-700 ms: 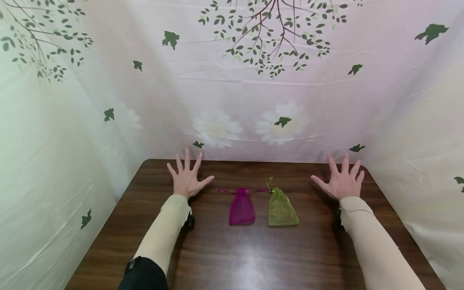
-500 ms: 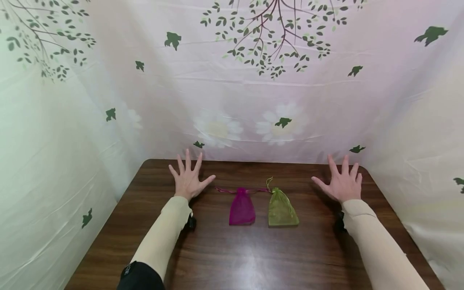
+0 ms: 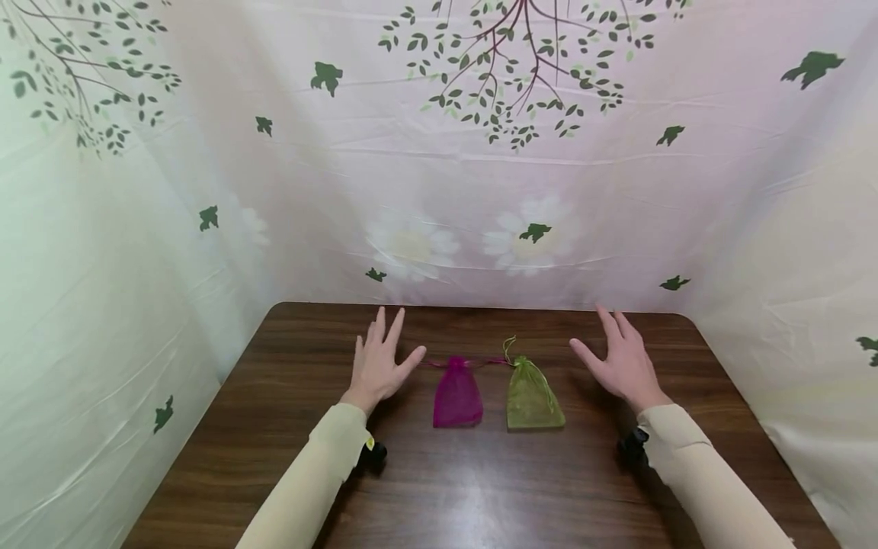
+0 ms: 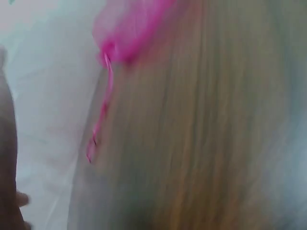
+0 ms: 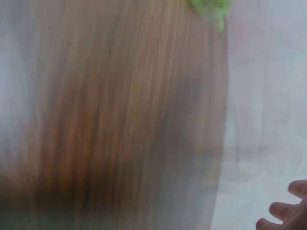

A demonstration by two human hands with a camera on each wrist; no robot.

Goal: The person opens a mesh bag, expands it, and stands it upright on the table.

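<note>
Two small sheer drawstring pouches lie side by side on the brown wooden table [image 3: 288, 427]. The magenta pouch [image 3: 457, 396] is on the left, its cords [image 4: 103, 115] stretched out sideways at the neck. On the right is the olive-green pouch [image 3: 535, 400], with a cord loop [image 3: 509, 347] above its neck. My left hand [image 3: 380, 362] hovers left of the magenta pouch, fingers extended, thumb toward the cord. To the right of the green pouch, my right hand [image 3: 626, 362] has its fingers straight and thumb spread. Neither hand holds anything. Both wrist views are blurred.
A pale cloth backdrop [image 3: 439, 191] printed with leaves, birds and flowers hangs behind the table's far edge. Cloth [image 3: 89, 343] also encloses the left side, and more cloth [image 3: 809, 328] the right. Each wrist carries a dark device, such as the left wrist's camera [image 3: 373, 457].
Both hands have left their spread pose near the far edge, moving inward and toward me, closer to the pouches. Their fingers are less splayed. The pouches have stayed in place.
</note>
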